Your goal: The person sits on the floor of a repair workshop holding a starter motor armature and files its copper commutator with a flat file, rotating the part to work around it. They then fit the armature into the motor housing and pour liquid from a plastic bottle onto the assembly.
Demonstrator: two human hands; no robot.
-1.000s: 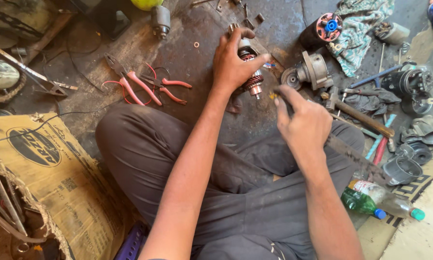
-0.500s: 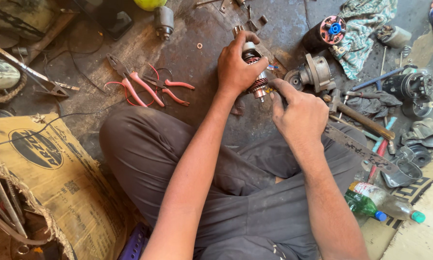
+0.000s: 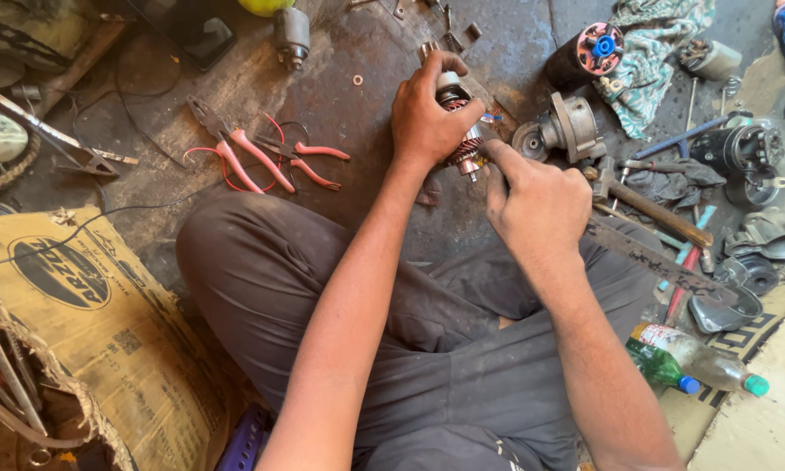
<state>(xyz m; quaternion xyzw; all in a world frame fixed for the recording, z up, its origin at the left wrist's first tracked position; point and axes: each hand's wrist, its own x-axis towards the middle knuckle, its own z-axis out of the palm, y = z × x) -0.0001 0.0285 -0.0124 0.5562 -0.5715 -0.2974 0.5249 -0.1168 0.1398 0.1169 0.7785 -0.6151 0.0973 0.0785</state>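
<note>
left hand [image 3: 427, 122] gripping motor armature [image 3: 460, 131], right hand [image 3: 536, 205] fist, forefinger touching its end

Grimy floor [image 3: 358, 122]: pliers [image 3: 244, 157], hammer [image 3: 650, 209].

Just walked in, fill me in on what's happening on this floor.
A person sits cross-legged on a grimy workshop floor. The left hand grips a small motor armature, and the right hand presses its fingers to the armature's lower end. Pink-handled pliers, a hammer and other motor parts lie around them.
</note>
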